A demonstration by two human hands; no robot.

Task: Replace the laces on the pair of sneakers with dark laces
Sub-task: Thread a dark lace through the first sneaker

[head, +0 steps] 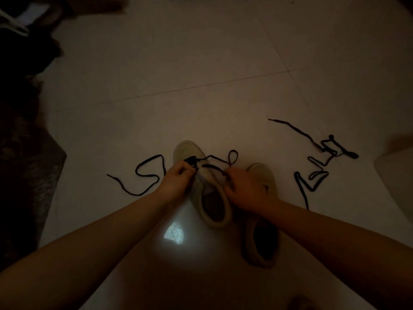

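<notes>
Nearest me, below my right hand, the second sneaker lies unlaced on the floor. Between my hands sits the sneaker I am lacing. My left hand pinches the dark lace at the eyelets; my right pinches its other run. The lace looks light, limp and snag-prone, so I judge gripping near the stiff tip best. Beyond my right hand, well apart, the spare lace lies crumpled.
</notes>
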